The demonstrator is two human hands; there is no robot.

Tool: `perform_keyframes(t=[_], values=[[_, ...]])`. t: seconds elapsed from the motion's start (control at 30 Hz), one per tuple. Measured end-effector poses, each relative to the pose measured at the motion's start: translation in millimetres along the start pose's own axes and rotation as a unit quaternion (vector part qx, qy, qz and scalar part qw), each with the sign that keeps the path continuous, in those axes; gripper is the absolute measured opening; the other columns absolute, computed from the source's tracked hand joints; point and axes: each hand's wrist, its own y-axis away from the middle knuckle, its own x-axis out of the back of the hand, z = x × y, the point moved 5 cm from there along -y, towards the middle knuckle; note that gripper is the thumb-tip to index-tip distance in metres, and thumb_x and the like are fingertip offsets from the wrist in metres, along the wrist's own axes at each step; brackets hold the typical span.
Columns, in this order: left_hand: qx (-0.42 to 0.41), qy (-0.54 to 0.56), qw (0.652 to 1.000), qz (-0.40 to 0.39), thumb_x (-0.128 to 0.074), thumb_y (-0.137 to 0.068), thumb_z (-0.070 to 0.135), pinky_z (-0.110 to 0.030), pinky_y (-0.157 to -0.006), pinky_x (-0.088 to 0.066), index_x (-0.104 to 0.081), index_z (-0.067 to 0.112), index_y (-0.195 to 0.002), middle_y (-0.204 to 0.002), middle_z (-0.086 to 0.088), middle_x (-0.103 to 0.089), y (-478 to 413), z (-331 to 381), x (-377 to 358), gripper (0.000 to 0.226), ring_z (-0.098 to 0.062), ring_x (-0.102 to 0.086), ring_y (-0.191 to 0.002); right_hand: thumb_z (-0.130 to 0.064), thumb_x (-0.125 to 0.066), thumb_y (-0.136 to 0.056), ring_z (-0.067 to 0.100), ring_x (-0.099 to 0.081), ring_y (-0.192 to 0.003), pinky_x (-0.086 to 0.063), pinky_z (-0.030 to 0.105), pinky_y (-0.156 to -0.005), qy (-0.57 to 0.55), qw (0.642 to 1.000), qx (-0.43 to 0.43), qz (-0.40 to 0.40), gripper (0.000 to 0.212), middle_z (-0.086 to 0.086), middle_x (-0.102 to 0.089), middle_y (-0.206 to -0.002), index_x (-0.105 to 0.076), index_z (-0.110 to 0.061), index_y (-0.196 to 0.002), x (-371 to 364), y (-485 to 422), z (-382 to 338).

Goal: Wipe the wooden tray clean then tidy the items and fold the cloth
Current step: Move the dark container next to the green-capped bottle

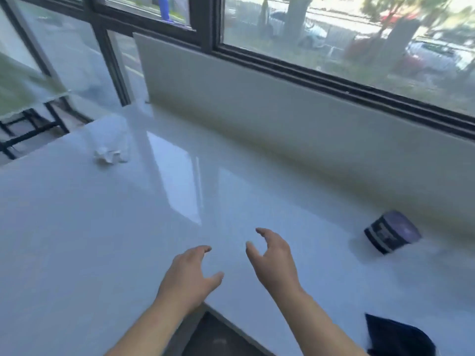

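My left hand [191, 273] and my right hand [273, 255] hover side by side over the white glossy counter [102, 227], both empty with fingers curled apart. A dark blue cloth [395, 337] lies at the bottom right corner of the counter, partly cut off by the frame edge. A small dark jar with a purple lid [392, 231] stands tilted in view at the right, near the wall. No wooden tray is in view.
A clear glass with crumpled white paper in it [109, 147] stands at the far left of the counter. A pale backsplash [257, 104] and a window run along the back. The counter's front corner edge [226, 319] lies below my hands.
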Motion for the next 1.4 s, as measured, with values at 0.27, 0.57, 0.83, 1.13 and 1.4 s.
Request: perform_keyframes(t=[0.27,0.57,0.83,1.13,1.4], values=[[-0.177,-0.075,0.978,-0.085,-0.07,-0.082,0.064,-0.038,-0.112,-0.043,-0.039,0.036,-0.154,-0.158,0.014,-0.043,-56.6,260.2,-137.6,0.083,-0.013,-0.037,-0.145,-0.045,-0.059,-0.096,0.01,-0.042,-0.14,-0.039,0.028,-0.104,-0.024,0.98,-0.129,0.15,0.052,-0.018,-0.052,-0.14,-0.054,-0.029,-0.145,200.0,15.0,185.1],[-0.245,-0.123,0.96,-0.062,-0.078,-0.069,0.073,-0.048,-0.112,-0.041,-0.028,0.034,-0.159,-0.17,0.0,-0.025,-99.4,445.7,-261.4,0.109,-0.031,-0.034,-0.147,-0.039,-0.058,-0.097,0.02,-0.036,-0.146,-0.038,0.038,-0.116,-0.001,0.968,-0.202,0.151,0.065,-0.003,-0.045,-0.16,-0.043,-0.022,-0.157,295.4,-20.5,306.8],[-0.216,-0.175,0.958,-0.067,-0.081,-0.067,0.055,-0.046,-0.1,-0.049,-0.035,0.03,-0.155,-0.147,-0.002,-0.046,-131.2,478.5,-313.4,0.102,-0.029,-0.041,-0.132,-0.031,-0.053,-0.099,0.01,-0.047,-0.137,-0.036,0.025,-0.101,-0.238,0.935,-0.24,0.111,0.06,-0.006,-0.047,-0.159,-0.042,-0.031,-0.158,289.8,-70.9,339.0],[-0.186,-0.151,0.971,0.001,-0.075,-0.073,0.053,-0.044,-0.097,-0.047,-0.037,0.03,-0.152,-0.143,-0.006,-0.047,-138.0,443.0,-274.0,0.091,-0.032,-0.043,-0.127,-0.058,-0.041,-0.104,0.005,-0.064,-0.064,-0.045,0.037,-0.103,-0.593,0.754,-0.267,0.088,0.047,-0.008,-0.074,-0.1,-0.072,-0.032,-0.126,238.3,-96.5,297.0],[-0.096,-0.136,0.983,0.077,-0.071,-0.072,0.058,-0.043,-0.094,-0.045,-0.033,0.031,-0.152,-0.142,-0.007,-0.046,-145.9,327.7,-148.8,0.093,-0.032,-0.045,-0.122,-0.066,-0.038,-0.103,0.024,-0.065,-0.119,-0.04,0.052,-0.117,-0.571,0.776,-0.267,-0.014,0.058,0.001,-0.06,-0.144,-0.055,-0.03,-0.146,149.6,-107.4,170.9]])
